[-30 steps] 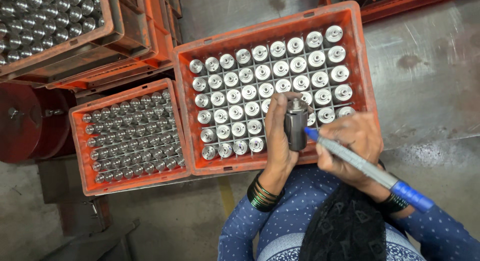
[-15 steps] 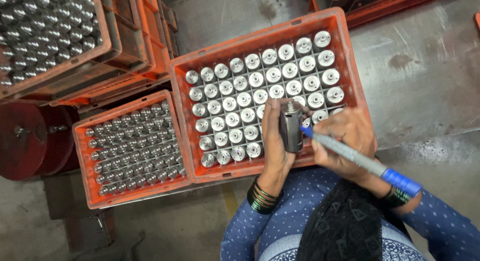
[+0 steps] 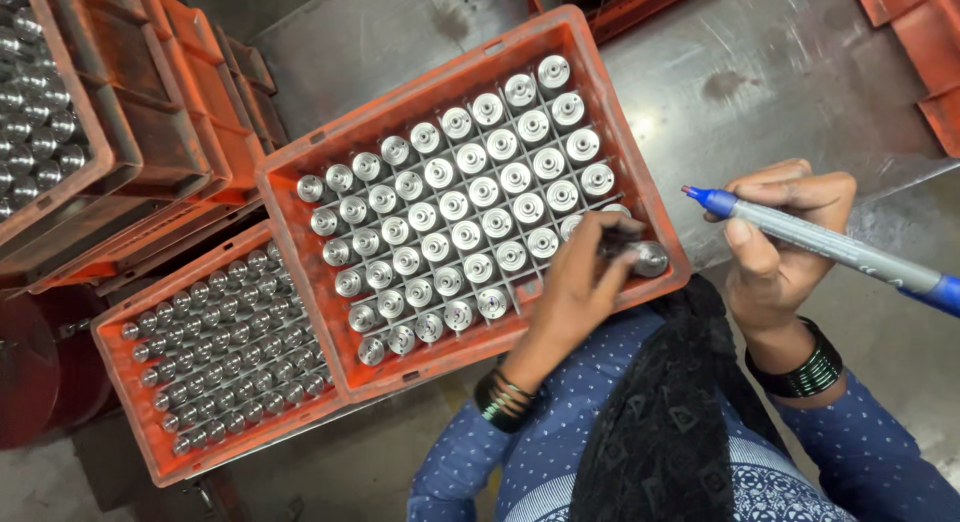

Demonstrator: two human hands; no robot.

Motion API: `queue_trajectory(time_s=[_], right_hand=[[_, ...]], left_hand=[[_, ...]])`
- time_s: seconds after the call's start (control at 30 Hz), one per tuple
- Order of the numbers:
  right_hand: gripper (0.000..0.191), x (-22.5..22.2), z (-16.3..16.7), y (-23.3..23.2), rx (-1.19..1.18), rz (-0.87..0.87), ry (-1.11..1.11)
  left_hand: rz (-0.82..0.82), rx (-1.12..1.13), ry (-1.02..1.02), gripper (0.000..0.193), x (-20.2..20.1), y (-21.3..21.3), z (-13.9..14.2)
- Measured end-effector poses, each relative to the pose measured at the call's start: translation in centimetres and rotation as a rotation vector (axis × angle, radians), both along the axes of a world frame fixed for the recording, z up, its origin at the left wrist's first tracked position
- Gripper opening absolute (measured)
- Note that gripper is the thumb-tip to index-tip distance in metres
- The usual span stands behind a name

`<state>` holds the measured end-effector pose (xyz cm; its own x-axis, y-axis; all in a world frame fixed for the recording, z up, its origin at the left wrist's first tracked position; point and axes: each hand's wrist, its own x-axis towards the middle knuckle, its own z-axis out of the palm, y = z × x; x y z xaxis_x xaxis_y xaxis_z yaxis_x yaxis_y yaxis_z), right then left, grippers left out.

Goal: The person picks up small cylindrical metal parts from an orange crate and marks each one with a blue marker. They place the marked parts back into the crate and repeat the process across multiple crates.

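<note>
The left hand (image 3: 580, 287) is clamped on a metal cylinder (image 3: 640, 254), holding it tilted over the near right corner of the divided orange crate (image 3: 440, 82). The right hand (image 3: 785, 237) grips a blue-capped marker (image 3: 830, 247), lifted clear to the right, tip pointing left toward the crate.

Scuffed grey metal tabletop (image 3: 760, 62), stacked orange crates (image 3: 150, 142), dim floor (image 3: 60, 482)

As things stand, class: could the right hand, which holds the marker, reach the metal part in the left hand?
Probably yes. The right hand holds the marker just right of the crate; nothing lies between its tip and the metal part that the left hand grips at the crate's corner.
</note>
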<state>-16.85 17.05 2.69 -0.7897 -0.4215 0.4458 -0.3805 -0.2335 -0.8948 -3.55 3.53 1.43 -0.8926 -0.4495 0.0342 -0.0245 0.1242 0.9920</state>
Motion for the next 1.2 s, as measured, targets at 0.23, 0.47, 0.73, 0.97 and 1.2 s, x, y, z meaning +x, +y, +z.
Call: queue_trajectory(time_s=[0.23, 0.47, 0.73, 0.97, 1.2], right_hand=[[0.025, 0.0, 1.8, 0.0, 0.337, 0.102, 0.219], [0.043, -1.2, 4.3, -0.1, 0.855, 0.363, 0.823], [0.038, -1.9, 4.7, -1.0, 0.938, 0.44, 0.926], [0.044, -2.1, 5.6, -2.3, 0.977, 0.418, 0.851], [0.053, -0.7, 5.4, -2.5, 0.692, 0.203, 0.8]], left_hand=[[-0.135, -0.665, -0.21, 0.044, 7.6, -8.0, 4.0], [-0.239, -0.829, -0.37, 0.057, 10.3, -8.7, 2.7], [-0.252, -0.926, -0.305, 0.043, 10.3, -8.5, 2.9], [0.319, -0.513, 0.009, 0.058, 13.3, -9.1, 10.1], [0.42, 0.561, 0.114, 0.062, 6.5, -7.5, 3.1]])
